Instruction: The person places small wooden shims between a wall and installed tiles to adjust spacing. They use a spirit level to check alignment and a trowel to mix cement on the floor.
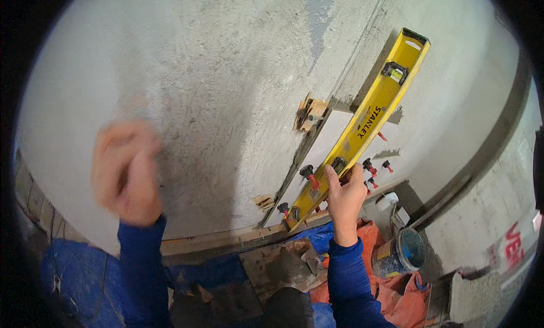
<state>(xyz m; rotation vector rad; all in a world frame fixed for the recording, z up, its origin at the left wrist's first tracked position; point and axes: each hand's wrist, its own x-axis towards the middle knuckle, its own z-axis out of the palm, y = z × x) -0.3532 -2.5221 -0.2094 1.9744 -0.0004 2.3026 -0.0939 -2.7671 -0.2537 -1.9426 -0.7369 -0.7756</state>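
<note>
A long yellow spirit level (367, 121) lies slanted across pale tiles (339, 123) on the wall. My right hand (347, 200) grips its lower part, thumb on the near face and fingers at the right edge. Red and black tile levelling clips (309, 174) stick out from the tiles on both sides of the level. Raised over the bare wall at the left, my left hand (127, 172) touches nothing I can see; its fingers look curled but are smeared by motion. A bundle of wooden shims (310, 113) sits at the tile's left edge.
Rough grey wall (209, 73) fills the upper left. More shims (263, 202) stick out lower down. A bucket (409, 250) stands at the lower right beside orange sheeting (396, 302). Blue sheeting (76, 282) covers floor at the left. A wooden batten (198, 244) runs along the wall's foot.
</note>
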